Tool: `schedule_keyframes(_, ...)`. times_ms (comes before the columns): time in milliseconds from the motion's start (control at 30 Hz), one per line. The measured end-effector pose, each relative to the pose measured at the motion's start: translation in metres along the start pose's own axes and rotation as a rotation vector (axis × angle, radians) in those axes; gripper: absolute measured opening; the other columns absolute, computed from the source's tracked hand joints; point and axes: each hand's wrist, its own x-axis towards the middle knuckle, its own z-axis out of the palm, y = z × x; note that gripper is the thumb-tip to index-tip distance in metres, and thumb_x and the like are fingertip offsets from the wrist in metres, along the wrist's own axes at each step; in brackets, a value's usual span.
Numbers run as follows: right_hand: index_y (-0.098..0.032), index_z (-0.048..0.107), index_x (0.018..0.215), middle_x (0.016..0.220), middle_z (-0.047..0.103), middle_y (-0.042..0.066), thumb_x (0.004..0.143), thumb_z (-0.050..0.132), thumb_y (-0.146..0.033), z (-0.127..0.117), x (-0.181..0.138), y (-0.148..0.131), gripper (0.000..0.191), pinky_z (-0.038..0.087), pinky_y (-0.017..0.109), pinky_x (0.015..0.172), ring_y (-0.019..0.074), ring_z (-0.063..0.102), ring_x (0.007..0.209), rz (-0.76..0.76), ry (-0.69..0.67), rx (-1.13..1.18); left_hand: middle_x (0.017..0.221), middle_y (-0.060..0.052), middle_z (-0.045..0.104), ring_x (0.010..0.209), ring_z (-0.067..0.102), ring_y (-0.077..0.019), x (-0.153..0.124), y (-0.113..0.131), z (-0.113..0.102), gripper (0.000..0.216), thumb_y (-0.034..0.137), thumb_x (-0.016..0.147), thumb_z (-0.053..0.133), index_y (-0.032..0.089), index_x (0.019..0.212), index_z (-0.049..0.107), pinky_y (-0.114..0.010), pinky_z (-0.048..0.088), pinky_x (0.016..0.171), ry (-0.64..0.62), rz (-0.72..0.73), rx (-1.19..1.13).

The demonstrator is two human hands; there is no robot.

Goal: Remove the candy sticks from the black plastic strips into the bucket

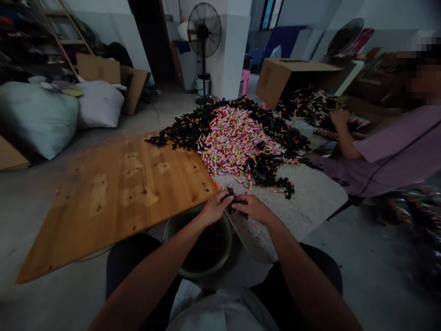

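Observation:
My left hand (pixel 215 208) and my right hand (pixel 253 207) meet at the near edge of the work surface, fingers closed around a small black piece (pixel 230 192). Its exact kind is too small to make out. Just beyond my hands lies a heap of small pink-and-white tubes (pixel 230 138) with yellow and red parts. Around that heap spreads a mass of small black pieces with orange and green tips (pixel 182 126). Below my left forearm stands a round bucket (pixel 225 250), its inside dark.
A wooden board (pixel 113 193) extends to the left, and a pale grey tabletop (pixel 310 193) to the right. Another person (pixel 396 147) sits at the right, handling pieces near an open cardboard box (pixel 275 78). Sacks (pixel 41 115) and a standing fan (pixel 204 32) are farther back.

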Motion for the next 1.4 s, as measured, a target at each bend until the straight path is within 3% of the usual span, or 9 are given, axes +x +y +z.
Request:
schedule_keyframes(133,-0.016,0.072,0.087,0.083,0.074,0.011,0.092,0.055,-0.047,-0.023,0.012,0.009,0.036,0.048,0.028,0.067,0.0202,0.068,0.073,0.204,0.437,-0.478,0.08,-0.001,0.065,0.072,0.06,-0.0128,-0.011,0.003,-0.005,0.036,0.051,0.089,0.062,0.014,0.092,0.062,-0.024,0.05,0.068,0.05,-0.1,-0.11)
schedule_keyframes(200,-0.014,0.073,0.092,0.095,0.075,0.018,0.091,0.059,-0.049,-0.03,0.021,0.014,0.037,0.049,0.032,0.077,0.0264,0.071,0.092,0.319,0.515,-0.75,0.073,0.001,0.061,0.065,0.057,-0.0108,-0.015,0.005,-0.008,0.029,0.044,0.087,0.062,0.015,0.088,0.06,-0.022,0.047,0.061,0.063,-0.096,-0.078)
schedule_keyframes(300,-0.013,0.073,0.096,0.101,0.074,0.021,0.09,0.061,-0.045,-0.031,0.031,0.017,0.035,0.049,0.033,0.078,0.03,0.07,0.098,0.412,0.452,-0.871,0.067,0.003,0.058,0.057,0.055,-0.0096,-0.02,0.009,-0.01,0.021,0.036,0.084,0.06,0.016,0.09,0.058,-0.02,0.044,0.054,0.046,-0.086,-0.069)
schedule_keyframes(400,-0.015,0.069,0.08,0.088,0.073,0.014,0.089,0.059,-0.037,-0.024,0.034,0.015,0.025,0.047,0.029,0.071,0.0244,0.069,0.087,0.299,0.449,-0.753,0.066,0.005,0.057,0.052,0.056,-0.0093,-0.025,0.014,-0.012,0.022,0.036,0.086,0.057,0.017,0.097,0.056,-0.02,0.043,0.051,0.029,-0.069,-0.051)
schedule_keyframes(600,-0.022,0.054,0.079,0.055,0.051,-0.007,0.082,0.06,-0.051,0.007,0.013,-0.017,0.03,0.036,0.023,0.042,0.0105,0.043,0.042,-0.081,0.28,0.24,0.063,0.004,0.053,0.05,0.051,-0.0093,-0.035,0.031,-0.017,0.035,0.05,0.094,0.054,0.016,0.095,0.06,-0.019,0.038,0.046,-0.03,-0.009,0.129)
schedule_keyframes(733,-0.023,0.055,0.092,0.064,0.061,-0.006,0.076,0.067,-0.044,0.025,-0.001,-0.039,0.03,0.037,0.023,0.04,0.0103,0.047,0.043,-0.157,0.147,0.483,0.075,0.001,0.059,0.065,0.054,-0.011,-0.034,0.036,-0.022,0.036,0.048,0.096,0.055,0.014,0.094,0.066,-0.021,0.044,0.061,-0.086,0.138,0.249)
schedule_keyframes(933,-0.023,0.058,0.096,0.061,0.055,-0.007,0.078,0.064,-0.035,0.027,-0.004,-0.038,0.022,0.04,0.024,0.046,0.0112,0.046,0.046,-0.199,0.148,0.3,0.08,0.0,0.063,0.073,0.055,-0.013,-0.034,0.029,-0.026,0.035,0.046,0.097,0.055,0.015,0.1,0.071,-0.022,0.045,0.068,-0.077,0.194,0.374)
schedule_keyframes(1167,-0.022,0.067,0.098,0.094,0.069,0.005,0.079,0.06,-0.015,0.025,-0.011,-0.05,0.021,0.049,0.033,0.084,0.0199,0.063,0.087,-0.334,0.378,-0.472,0.086,-0.002,0.066,0.073,0.056,-0.0133,-0.037,0.034,-0.026,0.039,0.047,0.099,0.052,0.015,0.113,0.069,-0.022,0.045,0.067,-0.111,0.196,0.364)
schedule_keyframes(1400,-0.021,0.067,0.104,0.104,0.071,0.007,0.084,0.056,-0.015,0.018,-0.012,-0.049,0.023,0.05,0.032,0.086,0.0215,0.066,0.098,-0.312,0.314,-0.45,0.088,-0.003,0.067,0.08,0.059,-0.0161,-0.037,0.039,-0.029,0.038,0.046,0.098,0.052,0.014,0.109,0.07,-0.024,0.047,0.073,-0.091,0.22,0.415)
